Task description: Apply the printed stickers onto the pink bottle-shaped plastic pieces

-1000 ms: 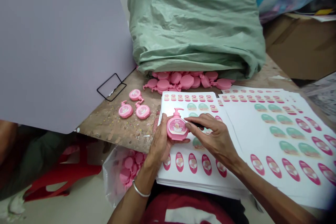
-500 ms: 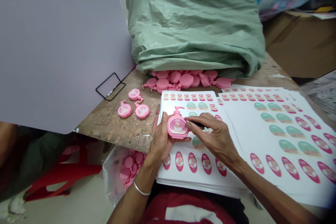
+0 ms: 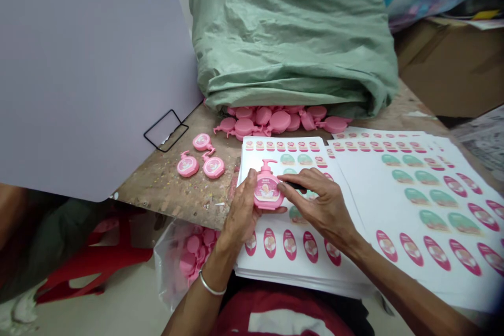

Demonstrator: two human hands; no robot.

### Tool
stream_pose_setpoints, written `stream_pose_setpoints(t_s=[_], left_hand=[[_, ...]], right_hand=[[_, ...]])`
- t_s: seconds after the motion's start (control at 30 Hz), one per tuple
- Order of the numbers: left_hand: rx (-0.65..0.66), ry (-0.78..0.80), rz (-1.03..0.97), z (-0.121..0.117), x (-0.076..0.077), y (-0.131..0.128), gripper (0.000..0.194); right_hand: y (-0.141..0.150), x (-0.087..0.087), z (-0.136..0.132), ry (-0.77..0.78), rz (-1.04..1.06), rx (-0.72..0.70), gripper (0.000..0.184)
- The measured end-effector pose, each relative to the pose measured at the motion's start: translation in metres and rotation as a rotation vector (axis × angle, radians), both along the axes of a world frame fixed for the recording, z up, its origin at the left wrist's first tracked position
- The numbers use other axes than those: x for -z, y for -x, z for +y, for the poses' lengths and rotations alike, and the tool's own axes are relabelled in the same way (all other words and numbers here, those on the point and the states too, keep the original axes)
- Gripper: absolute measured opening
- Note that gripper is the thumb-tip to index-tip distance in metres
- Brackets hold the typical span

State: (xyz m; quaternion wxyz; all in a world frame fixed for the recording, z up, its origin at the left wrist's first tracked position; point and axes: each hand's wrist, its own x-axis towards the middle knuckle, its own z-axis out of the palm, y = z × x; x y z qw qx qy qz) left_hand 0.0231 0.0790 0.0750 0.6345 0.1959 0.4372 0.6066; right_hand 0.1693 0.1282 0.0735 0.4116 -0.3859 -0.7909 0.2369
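Observation:
My left hand (image 3: 241,210) is closed around a pink toy pump bottle (image 3: 268,191), with the thumb along its left side. The bottle stands upright in the hand, and its front bears a label with a baby picture. At the bottle's right edge, the thumb and forefinger of my right hand (image 3: 315,197) pinch a slim black tool (image 3: 296,186), whose kind I cannot make out. My right thumb tip touches the label's edge. Beneath both hands lies a stack of sticker sheets (image 3: 275,268) with oval, green and small heart-shaped stickers.
Three labelled pink bottles (image 3: 213,167) lie on the worn table (image 3: 200,205) at left. Plain pink ones (image 3: 279,122) spill from a green sack (image 3: 295,37). More sheets (image 3: 366,189) spread rightward. A plastic bag (image 3: 169,257) of pink pieces hangs below; a grey panel (image 3: 94,73) stands left.
The left thumb has shifted slightly right over the bottle's edge, and the bottle has moved a touch right. My right hand keeps its pinch at the label's edge.

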Motion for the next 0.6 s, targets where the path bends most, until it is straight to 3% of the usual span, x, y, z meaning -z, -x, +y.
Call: stream_pose_setpoints(t_s=[0.33, 0.43, 0.5, 0.6], left_hand=[[0.065, -0.032, 0.083, -0.003, 0.002, 0.006, 0.041], [0.037, -0.031, 0.121, -0.004, 0.005, 0.005, 0.044], [-0.001, -0.011, 0.192, -0.005, 0.007, 0.002, 0.043], [-0.148, 0.077, 0.397, -0.008, 0.009, -0.005, 0.038]], right_hand=[[-0.001, -0.001, 0.002, -0.191, -0.153, 0.069, 0.016], [-0.004, -0.001, 0.007, -0.196, -0.251, 0.218, 0.025], [0.0, 0.001, 0.006, -0.099, -0.194, 0.277, 0.041], [0.019, 0.008, -0.002, 0.177, 0.009, 0.142, 0.066]])
